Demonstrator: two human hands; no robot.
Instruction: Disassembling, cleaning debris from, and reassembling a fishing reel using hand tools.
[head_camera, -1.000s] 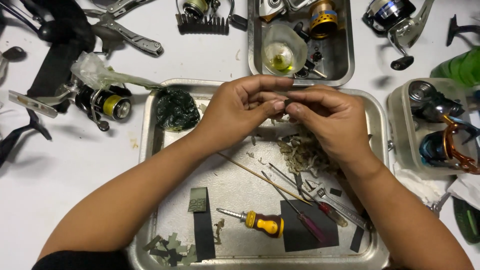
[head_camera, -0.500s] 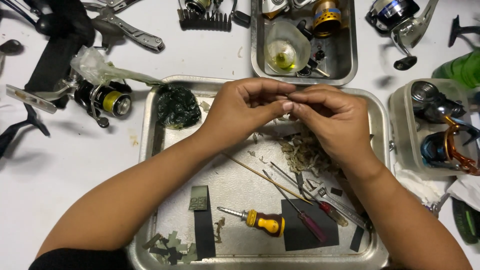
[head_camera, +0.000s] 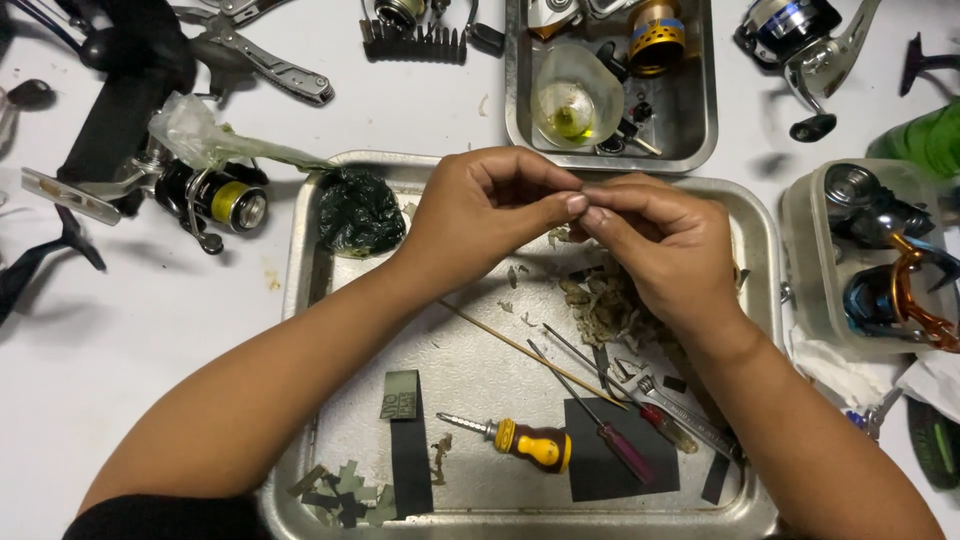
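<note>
My left hand (head_camera: 490, 215) and my right hand (head_camera: 665, 240) meet fingertip to fingertip above the far part of a large metal tray (head_camera: 300, 290). Their fingers are pinched together on something very small; the fingers hide it. Below the hands lies a heap of pale scraps (head_camera: 605, 300). Nearer to me in the tray lie a yellow-handled screwdriver (head_camera: 525, 443), a thin wooden stick (head_camera: 520, 350), red-handled tools (head_camera: 625, 450) and dark strips (head_camera: 405, 440). A dark green crumpled lump (head_camera: 358, 210) sits in the tray's far left corner.
A smaller metal tray (head_camera: 705, 110) at the back holds a cup of yellow liquid (head_camera: 572, 105) and reel parts. Fishing reels lie left (head_camera: 205, 195) and back right (head_camera: 800, 35). A clear tub (head_camera: 810, 270) of reel parts stands right. Pliers (head_camera: 265, 60) lie back left.
Both hands have stayed together above the tray, with only small finger movements at the pinch. The camera view has drifted slightly.
</note>
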